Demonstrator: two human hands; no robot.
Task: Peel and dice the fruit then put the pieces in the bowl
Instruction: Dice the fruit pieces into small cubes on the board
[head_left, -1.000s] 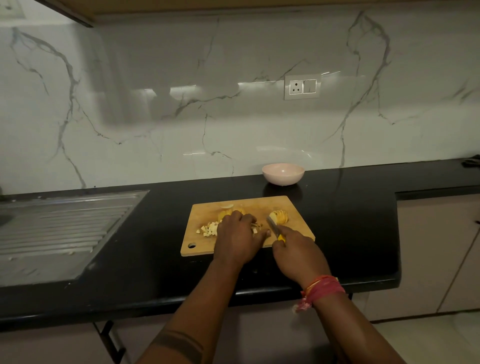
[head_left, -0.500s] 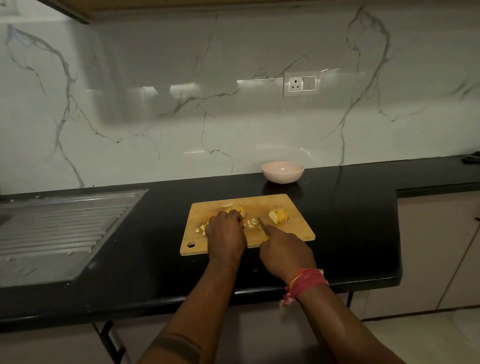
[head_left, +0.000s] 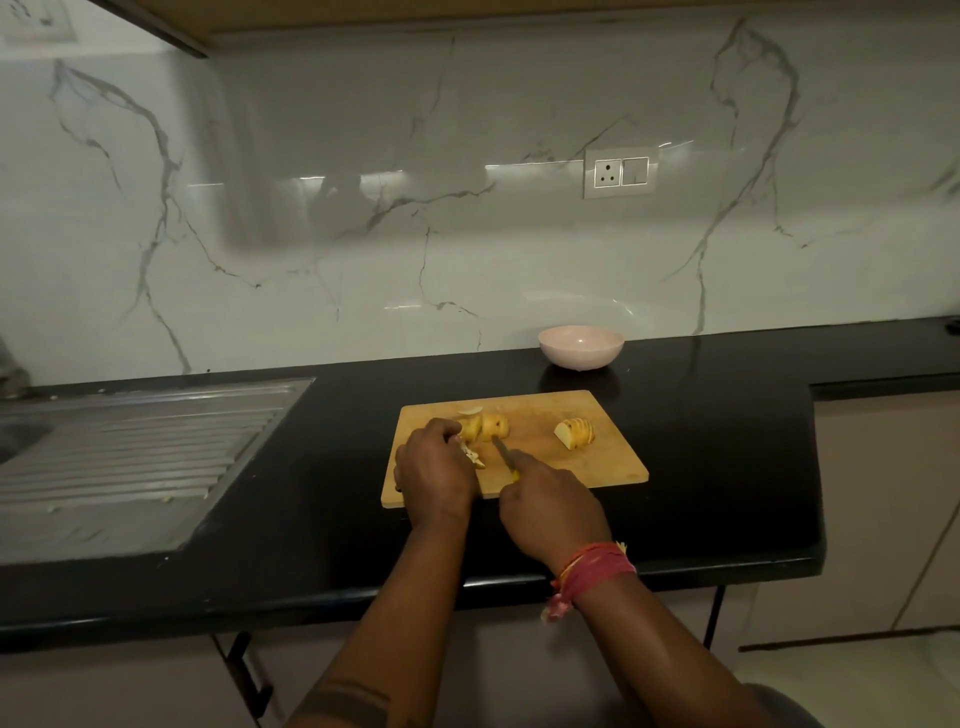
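Over the last second my left hand (head_left: 436, 470) has slid leftward across the cutting board (head_left: 613, 462) at frame centre, and my knife (head_left: 503, 451) has left the sliced wedge (head_left: 574, 434) for the larger fruit piece (head_left: 488, 426) at the board's upper left. I judge that I am starting to dice this piece next. My left fingers curl against its left end; my right hand (head_left: 550, 512) is clamped round the knife's yellow handle. The fruit is pale yellow, peeled and scored. A few diced bits (head_left: 474, 457) lie beside my left hand. The pink bowl (head_left: 580, 347) waits above the board on the black worktop (head_left: 727, 467).
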